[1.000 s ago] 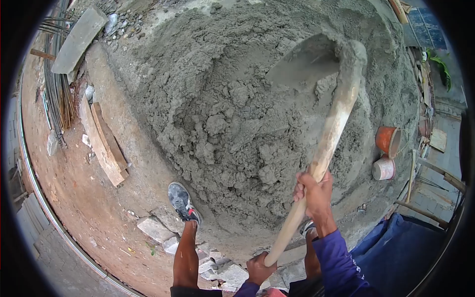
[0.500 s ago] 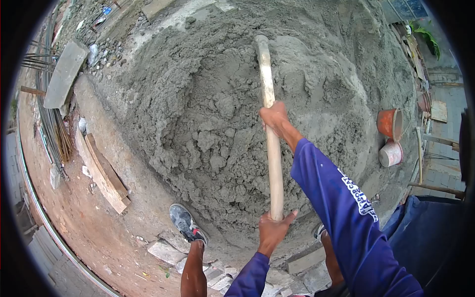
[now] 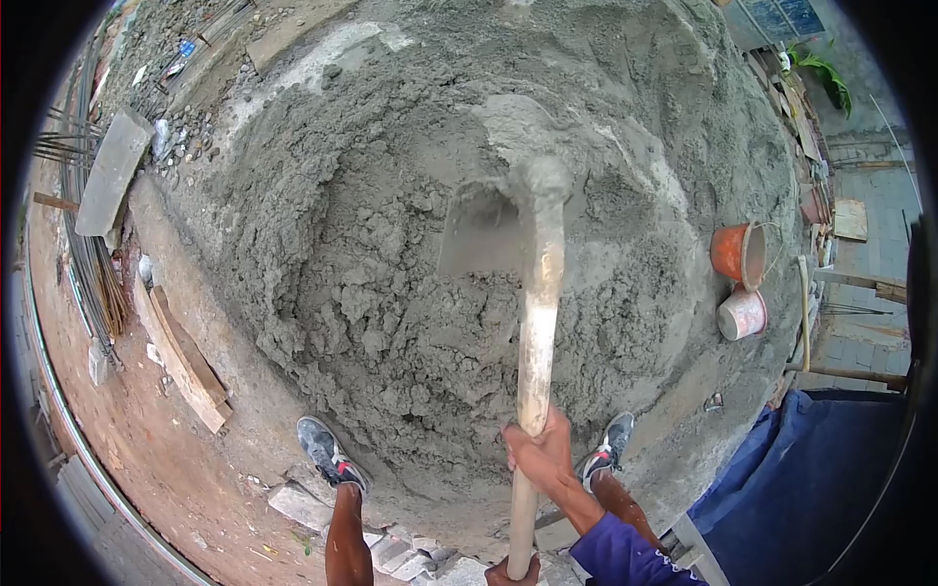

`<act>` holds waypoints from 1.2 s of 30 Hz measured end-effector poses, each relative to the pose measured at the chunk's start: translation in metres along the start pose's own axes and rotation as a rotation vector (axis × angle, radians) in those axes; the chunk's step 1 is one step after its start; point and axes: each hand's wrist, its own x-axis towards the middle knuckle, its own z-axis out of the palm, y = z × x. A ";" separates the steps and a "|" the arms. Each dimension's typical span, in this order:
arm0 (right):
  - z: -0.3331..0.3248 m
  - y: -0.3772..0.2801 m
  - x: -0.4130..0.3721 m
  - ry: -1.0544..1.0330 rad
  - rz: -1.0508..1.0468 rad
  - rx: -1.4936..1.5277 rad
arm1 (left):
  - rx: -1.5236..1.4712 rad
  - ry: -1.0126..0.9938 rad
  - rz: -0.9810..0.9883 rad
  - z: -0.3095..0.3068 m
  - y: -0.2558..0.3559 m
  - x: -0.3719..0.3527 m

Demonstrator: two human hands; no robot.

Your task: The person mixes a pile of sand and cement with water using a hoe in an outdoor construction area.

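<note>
A hoe's pale wooden handle (image 3: 539, 342) runs up the middle of the view, its socket end caked in grey. My right hand (image 3: 543, 454) is wrapped round the lower part of the handle. Lower down, at the bottom edge of the view, my left hand (image 3: 514, 573) closes round the handle's butt end and is partly cut off. The hoe's flat, mortar-coated blade (image 3: 481, 246) shows left of the handle, over the heap. Around and below it spreads wet grey mortar (image 3: 391, 303), lumpy in the middle with smoother banks behind.
My feet in grey shoes (image 3: 330, 451) stand apart at the heap's near edge. An orange bucket (image 3: 729, 252) and a whitish bucket (image 3: 740, 316) lie at the right. Wood planks (image 3: 184, 361), a concrete slab (image 3: 113, 174) and steel rods (image 3: 93, 264) lie left. Blue sheeting (image 3: 782, 488) is lower right.
Both hands have drawn the hoe down toward my body, and its head has come from the far bank to mid-heap. The blade, hidden before, now shows.
</note>
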 end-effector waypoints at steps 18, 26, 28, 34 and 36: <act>-0.038 -0.098 0.318 0.158 -0.110 -0.403 | 0.071 -0.262 -0.189 0.112 0.133 0.223; -0.073 0.040 0.208 0.213 -0.064 -0.385 | 0.206 -0.157 -0.204 0.098 0.010 0.108; -0.100 0.071 0.173 0.166 -0.107 -0.180 | 0.238 -0.186 -0.209 0.094 -0.009 0.070; -0.180 -0.061 0.094 0.176 -0.284 0.156 | 0.160 -0.229 0.210 0.154 0.000 0.085; -0.199 -0.141 0.134 0.251 -0.510 0.125 | 0.213 -0.279 0.426 0.205 0.047 0.174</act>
